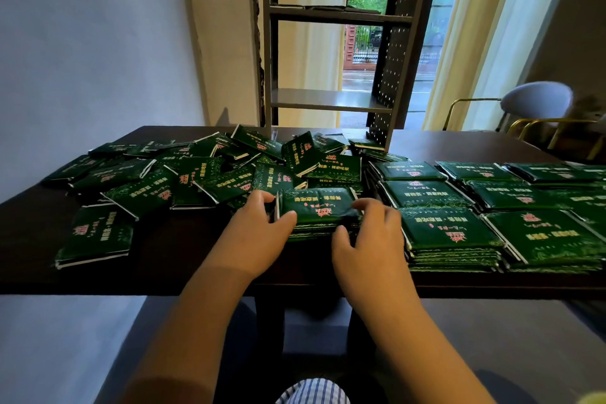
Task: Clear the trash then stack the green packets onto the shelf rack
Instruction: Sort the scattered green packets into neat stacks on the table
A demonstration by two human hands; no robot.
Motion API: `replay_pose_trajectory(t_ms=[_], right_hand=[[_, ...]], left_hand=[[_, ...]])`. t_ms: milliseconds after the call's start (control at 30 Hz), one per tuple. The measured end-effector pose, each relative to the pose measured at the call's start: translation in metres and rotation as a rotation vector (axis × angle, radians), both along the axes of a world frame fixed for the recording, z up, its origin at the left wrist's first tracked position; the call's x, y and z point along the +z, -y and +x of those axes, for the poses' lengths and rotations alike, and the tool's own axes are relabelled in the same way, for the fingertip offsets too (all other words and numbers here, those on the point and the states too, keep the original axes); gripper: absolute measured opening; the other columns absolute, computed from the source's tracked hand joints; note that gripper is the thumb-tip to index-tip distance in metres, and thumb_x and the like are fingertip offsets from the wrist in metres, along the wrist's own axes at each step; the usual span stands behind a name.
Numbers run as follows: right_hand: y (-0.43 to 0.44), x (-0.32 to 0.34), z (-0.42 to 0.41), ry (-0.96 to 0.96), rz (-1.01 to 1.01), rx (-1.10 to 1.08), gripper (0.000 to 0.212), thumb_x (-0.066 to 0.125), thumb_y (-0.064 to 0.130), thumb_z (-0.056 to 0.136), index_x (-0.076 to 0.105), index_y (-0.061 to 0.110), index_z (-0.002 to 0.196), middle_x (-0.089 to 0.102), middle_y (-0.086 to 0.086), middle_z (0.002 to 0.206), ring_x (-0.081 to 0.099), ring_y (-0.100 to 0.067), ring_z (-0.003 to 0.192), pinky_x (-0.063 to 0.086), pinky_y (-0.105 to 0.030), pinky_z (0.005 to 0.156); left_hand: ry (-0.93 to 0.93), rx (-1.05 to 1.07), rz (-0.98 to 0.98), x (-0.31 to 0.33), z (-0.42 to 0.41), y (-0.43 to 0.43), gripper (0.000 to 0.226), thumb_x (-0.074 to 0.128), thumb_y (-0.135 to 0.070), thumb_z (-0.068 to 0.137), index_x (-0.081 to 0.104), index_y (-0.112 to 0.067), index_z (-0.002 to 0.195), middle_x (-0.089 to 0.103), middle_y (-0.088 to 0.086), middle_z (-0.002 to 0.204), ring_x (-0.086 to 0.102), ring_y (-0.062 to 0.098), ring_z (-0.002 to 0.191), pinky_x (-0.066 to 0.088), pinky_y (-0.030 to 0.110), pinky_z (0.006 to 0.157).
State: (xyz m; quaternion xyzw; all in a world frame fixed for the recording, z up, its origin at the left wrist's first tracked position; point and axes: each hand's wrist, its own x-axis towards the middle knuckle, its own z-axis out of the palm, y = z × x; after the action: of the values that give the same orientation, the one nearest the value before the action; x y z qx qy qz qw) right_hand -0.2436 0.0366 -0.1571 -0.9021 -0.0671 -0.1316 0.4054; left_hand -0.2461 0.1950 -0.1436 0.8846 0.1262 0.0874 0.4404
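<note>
two hands [259, 233] [370, 236], green packet stack [316, 207] pinched between fingers [367, 205]

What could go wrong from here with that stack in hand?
The left hand and right hand grip a multi-packet stack near the table front edge; glossy packets may fan out and drop. The loose pile crowds the shelf rack foot, so a lift may knock it.

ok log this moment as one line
left hand: grips packet stack | right hand: grips same stack | loose packets: heaped left | neat stacks: right
</note>
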Motion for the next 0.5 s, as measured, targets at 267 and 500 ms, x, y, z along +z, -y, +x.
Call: replay_pose_trajectory(t_ms=[267,500], right_hand=[[-0.004,-0.019,-0.003,0.288,-0.221,0.074,0.019,0.044,0.013,0.076,0.061,0.01,0.082,0.058,-0.006,0.085,0.053,-0.03,0.082,0.047,-0.041,0.07],[-0.002,-0.024,0.011,0.291,-0.308,0.057,0.006,0.048,0.016,0.073,0.043,0.017,0.07,0.055,-0.009,0.077,0.053,-0.033,0.074,0.043,-0.038,0.064]], left_hand=[[0.03,-0.008,-0.014,0.001,-0.002,0.011,0.043,0.055,-0.036,0.097,0.041,-0.026,0.137,0.056,-0.005,0.099,0.058,0.007,0.084,0.044,0.021,0.063],[0.067,-0.013,-0.09,0.0,0.014,0.026,0.041,0.059,-0.031,0.095,0.046,-0.023,0.133,0.056,-0.005,0.102,0.058,0.01,0.086,0.046,0.024,0.069]])
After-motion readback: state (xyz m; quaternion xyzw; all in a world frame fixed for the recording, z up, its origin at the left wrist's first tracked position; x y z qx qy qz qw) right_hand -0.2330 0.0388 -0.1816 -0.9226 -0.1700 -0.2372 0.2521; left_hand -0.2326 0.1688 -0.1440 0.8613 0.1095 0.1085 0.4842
